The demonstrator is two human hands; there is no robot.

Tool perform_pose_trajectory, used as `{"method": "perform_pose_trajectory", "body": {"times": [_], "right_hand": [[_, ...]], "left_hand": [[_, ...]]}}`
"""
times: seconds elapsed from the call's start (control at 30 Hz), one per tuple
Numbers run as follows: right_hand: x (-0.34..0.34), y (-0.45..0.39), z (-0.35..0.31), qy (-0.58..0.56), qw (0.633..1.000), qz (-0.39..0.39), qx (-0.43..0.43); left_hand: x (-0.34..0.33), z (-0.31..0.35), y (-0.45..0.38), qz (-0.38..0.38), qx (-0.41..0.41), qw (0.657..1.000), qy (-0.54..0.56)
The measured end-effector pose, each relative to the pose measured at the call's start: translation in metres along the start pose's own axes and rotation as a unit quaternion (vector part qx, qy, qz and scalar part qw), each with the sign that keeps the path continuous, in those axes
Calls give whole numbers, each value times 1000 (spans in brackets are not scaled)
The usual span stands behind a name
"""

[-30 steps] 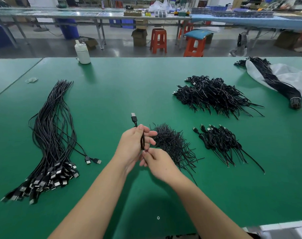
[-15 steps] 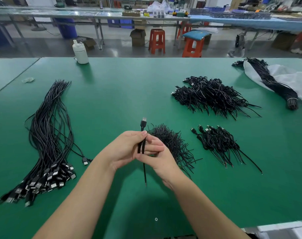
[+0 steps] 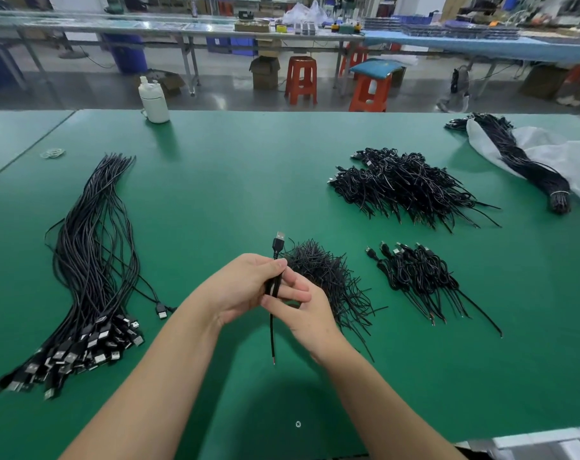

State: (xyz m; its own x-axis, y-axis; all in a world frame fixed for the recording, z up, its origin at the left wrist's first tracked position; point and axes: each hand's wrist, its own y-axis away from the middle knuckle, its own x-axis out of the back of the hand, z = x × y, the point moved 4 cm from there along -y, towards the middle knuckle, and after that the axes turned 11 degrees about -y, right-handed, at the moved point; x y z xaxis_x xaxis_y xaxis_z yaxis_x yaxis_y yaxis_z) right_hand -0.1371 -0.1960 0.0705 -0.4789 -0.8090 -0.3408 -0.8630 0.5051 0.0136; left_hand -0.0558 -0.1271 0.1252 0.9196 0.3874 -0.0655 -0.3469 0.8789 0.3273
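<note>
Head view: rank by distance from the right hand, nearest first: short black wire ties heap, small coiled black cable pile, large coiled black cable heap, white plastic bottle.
1. Heap of short black wire ties, just beyond the right hand.
2. Small pile of coiled black cables, right.
3. Large heap of coiled black cables, back right.
4. White plastic bottle, far back left.

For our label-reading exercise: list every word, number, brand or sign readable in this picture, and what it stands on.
None can be read.
White bottle: no label shows.
Cardboard box and far bench clutter: too blurred.
Held cable's plug: no mark legible.
</note>
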Motion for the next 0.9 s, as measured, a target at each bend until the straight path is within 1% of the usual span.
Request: {"method": "perform_pose_trajectory", "body": {"times": [0.1,0.27,0.47,0.5,0.53,0.57,0.6,0.63,0.67,0.77,0.87,0.9], "right_hand": [[5,-1,4,16,1000,7,1],[12,-2,16,-8,999,13,-31],[18,-6,18,32,999,36,-21],[19,-6,18,38,998,35,-21],[21,-7,18,41,998,34,-21],[25,-8,16,37,998,37,-22],[29,-8,15,31,998,40,-25],[32,-9,13,37,998,38,-31],[34,-9,11,62,997,32,-36],[26,-9,7,161,986,-4,-49],[15,-9,5,199,977,-37,-69],[13,-10,3,231,970,-42,-69]], "left_hand": [[0,-2,-2,1,18,1000,3],[-3,-8,-6,1,40,999,-10],[-9,-9,-10,62,47,992,-96],[-10,-9,-9,82,46,987,-129],[-9,-9,-10,114,44,973,-194],[-5,-8,-11,157,44,945,-283],[0,-7,-11,203,51,907,-365],[3,-6,-9,239,54,875,-417],[5,-5,-8,255,48,863,-434],[8,-8,-11,248,38,873,-419],[9,-12,-14,253,30,875,-412],[9,-13,-15,255,28,875,-411]]}}
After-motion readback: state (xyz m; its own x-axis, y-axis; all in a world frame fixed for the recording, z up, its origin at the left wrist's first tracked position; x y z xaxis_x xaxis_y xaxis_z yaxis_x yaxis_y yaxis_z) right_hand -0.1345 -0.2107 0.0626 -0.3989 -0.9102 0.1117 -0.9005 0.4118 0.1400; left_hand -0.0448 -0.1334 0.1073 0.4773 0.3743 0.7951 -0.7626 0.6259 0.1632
